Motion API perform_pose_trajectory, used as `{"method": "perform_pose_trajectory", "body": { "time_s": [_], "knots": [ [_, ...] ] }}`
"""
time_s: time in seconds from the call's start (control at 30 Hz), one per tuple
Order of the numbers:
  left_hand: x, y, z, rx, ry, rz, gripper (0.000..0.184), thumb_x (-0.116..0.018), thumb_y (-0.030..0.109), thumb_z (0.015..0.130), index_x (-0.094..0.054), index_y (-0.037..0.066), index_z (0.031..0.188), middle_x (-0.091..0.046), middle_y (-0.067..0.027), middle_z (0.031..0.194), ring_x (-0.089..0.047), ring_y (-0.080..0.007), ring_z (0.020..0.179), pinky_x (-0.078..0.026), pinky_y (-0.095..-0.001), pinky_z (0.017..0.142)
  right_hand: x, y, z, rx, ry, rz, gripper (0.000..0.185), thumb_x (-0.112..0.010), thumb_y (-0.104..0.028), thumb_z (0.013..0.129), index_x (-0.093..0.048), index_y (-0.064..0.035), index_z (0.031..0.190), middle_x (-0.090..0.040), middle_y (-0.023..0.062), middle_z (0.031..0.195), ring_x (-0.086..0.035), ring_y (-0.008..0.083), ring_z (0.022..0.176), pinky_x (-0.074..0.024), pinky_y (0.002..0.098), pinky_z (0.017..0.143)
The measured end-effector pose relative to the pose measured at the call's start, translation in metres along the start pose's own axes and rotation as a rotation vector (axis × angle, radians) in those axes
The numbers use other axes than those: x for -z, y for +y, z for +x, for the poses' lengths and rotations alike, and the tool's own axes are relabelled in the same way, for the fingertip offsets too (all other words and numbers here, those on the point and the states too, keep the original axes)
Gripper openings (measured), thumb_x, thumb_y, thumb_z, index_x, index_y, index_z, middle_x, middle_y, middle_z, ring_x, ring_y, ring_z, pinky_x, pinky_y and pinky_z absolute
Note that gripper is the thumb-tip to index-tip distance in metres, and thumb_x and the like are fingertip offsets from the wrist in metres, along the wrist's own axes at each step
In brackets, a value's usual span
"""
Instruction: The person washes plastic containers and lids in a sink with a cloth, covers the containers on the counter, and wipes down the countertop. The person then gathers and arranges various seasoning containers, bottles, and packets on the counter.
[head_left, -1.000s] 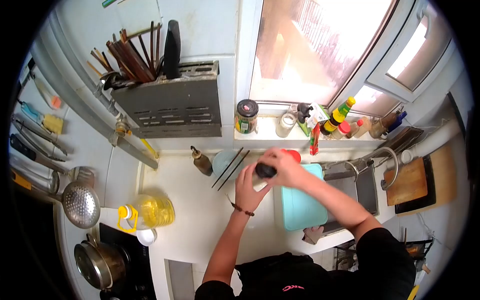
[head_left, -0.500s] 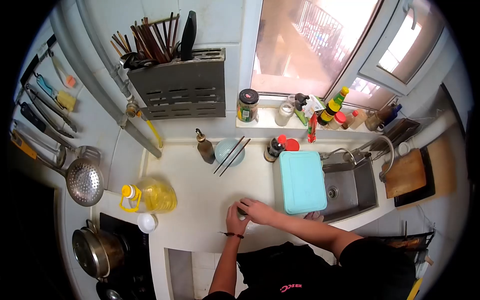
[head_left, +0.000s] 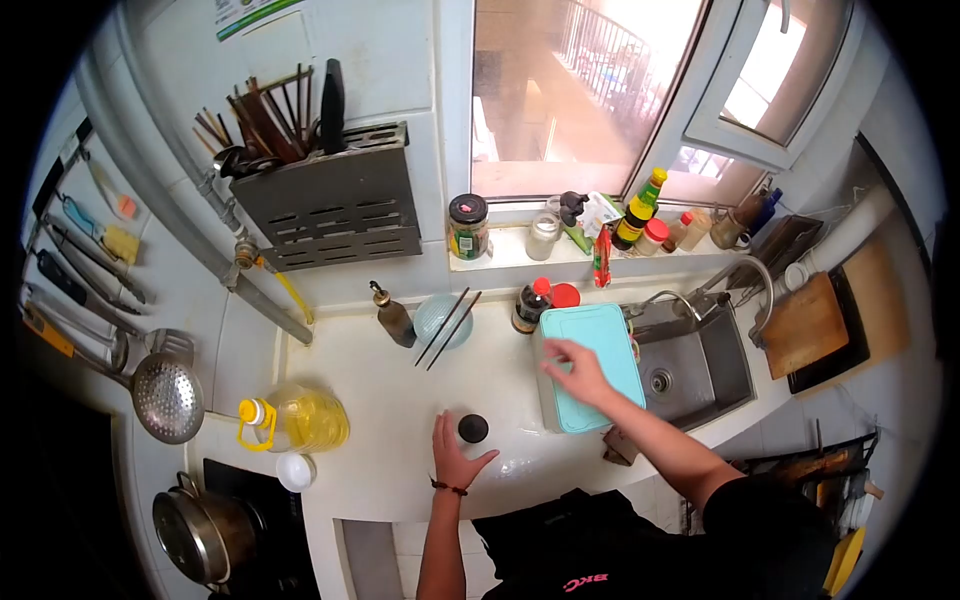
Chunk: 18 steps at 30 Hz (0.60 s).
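A small round jar with a dark top (head_left: pixel 473 429) stands on the white counter. My left hand (head_left: pixel 460 460) is beside it on the left, thumb and fingers spread, holding nothing. My right hand (head_left: pixel 580 374) hovers over the left part of a container with a light turquoise lid (head_left: pixel 608 350). Its fingers are apart and I see nothing in them. Farther back, a pale blue bowl (head_left: pixel 432 312) has a pair of dark chopsticks (head_left: pixel 447 330) across it, with a brown glass bottle (head_left: pixel 394 316) at its left.
To the left stand a large oil jug (head_left: pixel 310 418) and a white cup (head_left: pixel 295 471). A dark sauce bottle (head_left: pixel 530 308) is behind the container, and a steel sink (head_left: pixel 700 370) lies to its right. Jars and bottles line the windowsill (head_left: pixel 500 243).
Both hands were together around the small jar. My right hand has left it and moved right and back over the container; my left hand has opened beside the jar. The view has shifted slightly.
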<state>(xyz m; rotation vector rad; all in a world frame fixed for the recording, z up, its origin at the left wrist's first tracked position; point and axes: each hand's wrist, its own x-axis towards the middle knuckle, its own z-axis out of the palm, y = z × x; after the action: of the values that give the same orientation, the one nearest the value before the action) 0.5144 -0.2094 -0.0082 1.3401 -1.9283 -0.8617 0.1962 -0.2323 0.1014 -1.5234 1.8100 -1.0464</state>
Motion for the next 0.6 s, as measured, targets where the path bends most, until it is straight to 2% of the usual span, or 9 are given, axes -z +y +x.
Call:
{"method": "perform_pose_trajectory", "body": {
  "time_s": [0.03, 0.1, 0.17, 0.2, 0.27, 0.3, 0.4, 0.5, 0.6],
  "knots": [
    [0.006, 0.006, 0.002, -0.038, -0.029, -0.017, 0.122, -0.097, 0.036, 0.064, -0.026, 0.002, 0.157, -0.031, -0.0216, 0.161, -0.028, -0.0419, 0.149, -0.032, -0.0515, 0.120, 0.012, 0.006, 0.010, -0.006, 0.005, 0.003, 0.049, -0.079, -0.020, 0.087, -0.064, -0.0018, 0.130, -0.071, 0.0160, 0.121, -0.070, 0.0246, 0.103, -0.0559, 0.0365, 0.090],
    [0.010, 0.019, 0.018, -0.081, -0.004, -0.035, 0.113, -0.095, 0.033, 0.067, -0.032, 0.001, 0.154, -0.035, -0.0213, 0.158, -0.033, -0.0410, 0.147, -0.034, -0.0514, 0.119, 0.034, 0.015, 0.040, -0.098, 0.121, -0.017, 0.050, -0.082, -0.021, 0.084, -0.067, 0.0006, 0.126, -0.073, 0.0154, 0.117, -0.071, 0.0230, 0.101, -0.0560, 0.0360, 0.091],
    [0.009, 0.032, 0.036, -0.142, 0.064, -0.111, 0.091, -0.093, 0.028, 0.070, -0.047, 0.002, 0.145, -0.044, -0.0210, 0.152, -0.042, -0.0404, 0.141, -0.039, -0.0500, 0.115, 0.046, 0.024, 0.077, -0.129, 0.169, 0.026, 0.056, -0.084, -0.023, 0.082, -0.065, 0.0010, 0.128, -0.072, 0.0165, 0.120, -0.070, 0.0236, 0.103, -0.0558, 0.0366, 0.091],
    [0.009, 0.041, 0.047, -0.152, 0.061, -0.106, 0.091, -0.093, 0.028, 0.070, -0.047, 0.002, 0.145, -0.044, -0.0210, 0.152, -0.042, -0.0404, 0.141, -0.039, -0.0500, 0.115, 0.050, 0.030, 0.097, -0.157, 0.209, 0.064, 0.062, -0.086, -0.025, 0.079, -0.064, 0.0015, 0.131, -0.071, 0.0176, 0.122, -0.070, 0.0243, 0.105, -0.0557, 0.0372, 0.092],
    [0.007, 0.062, 0.065, -0.186, 0.066, -0.171, 0.063, -0.089, 0.021, 0.073, -0.062, 0.003, 0.127, -0.058, -0.0198, 0.137, -0.055, -0.0387, 0.130, -0.046, -0.0479, 0.107, 0.050, 0.055, 0.145, -0.120, 0.299, 0.039, 0.069, -0.088, -0.027, 0.077, -0.062, 0.0024, 0.133, -0.070, 0.0188, 0.123, -0.069, 0.0252, 0.107, -0.0550, 0.0378, 0.094],
    [0.005, 0.069, 0.072, -0.195, 0.066, -0.164, 0.063, -0.089, 0.021, 0.073, -0.062, 0.003, 0.127, -0.058, -0.0198, 0.137, -0.055, -0.0387, 0.130, -0.046, -0.0479, 0.107, 0.049, 0.066, 0.168, -0.082, 0.383, 0.005, 0.076, -0.090, -0.030, 0.074, -0.060, 0.0034, 0.135, -0.069, 0.0199, 0.124, -0.069, 0.0260, 0.109, -0.0544, 0.0383, 0.096],
    [0.001, 0.094, 0.085, -0.262, 0.060, -0.207, 0.042, -0.085, 0.015, 0.076, -0.068, 0.004, 0.113, -0.068, -0.0164, 0.120, -0.065, -0.0357, 0.115, -0.052, -0.0442, 0.098, 0.045, 0.078, 0.222, -0.114, 0.454, 0.002, 0.086, -0.093, -0.034, 0.070, -0.056, 0.0067, 0.136, -0.066, 0.0201, 0.128, -0.065, 0.0274, 0.116, -0.0532, 0.0413, 0.098],
    [0.004, 0.103, 0.081, -0.207, 0.001, -0.243, 0.041, -0.085, 0.014, 0.076, -0.068, 0.005, 0.113, -0.068, -0.0157, 0.121, -0.065, -0.0347, 0.114, -0.052, -0.0438, 0.097, 0.045, 0.059, 0.245, -0.141, 0.445, -0.022, 0.088, -0.094, -0.035, 0.066, -0.057, 0.0057, 0.135, -0.067, 0.0202, 0.127, -0.064, 0.0287, 0.117, -0.0519, 0.0422, 0.099],
    [0.007, 0.097, 0.066, -0.142, -0.002, -0.269, 0.040, -0.085, 0.012, 0.076, -0.069, 0.005, 0.112, -0.069, -0.0143, 0.119, -0.067, -0.0332, 0.109, -0.054, -0.0415, 0.093, 0.025, 0.078, 0.264, -0.188, 0.476, 0.028, 0.079, -0.095, -0.031, 0.064, -0.062, 0.0027, 0.128, -0.069, 0.0194, 0.123, -0.066, 0.0296, 0.114, -0.0515, 0.0415, 0.099]
  ]
}}
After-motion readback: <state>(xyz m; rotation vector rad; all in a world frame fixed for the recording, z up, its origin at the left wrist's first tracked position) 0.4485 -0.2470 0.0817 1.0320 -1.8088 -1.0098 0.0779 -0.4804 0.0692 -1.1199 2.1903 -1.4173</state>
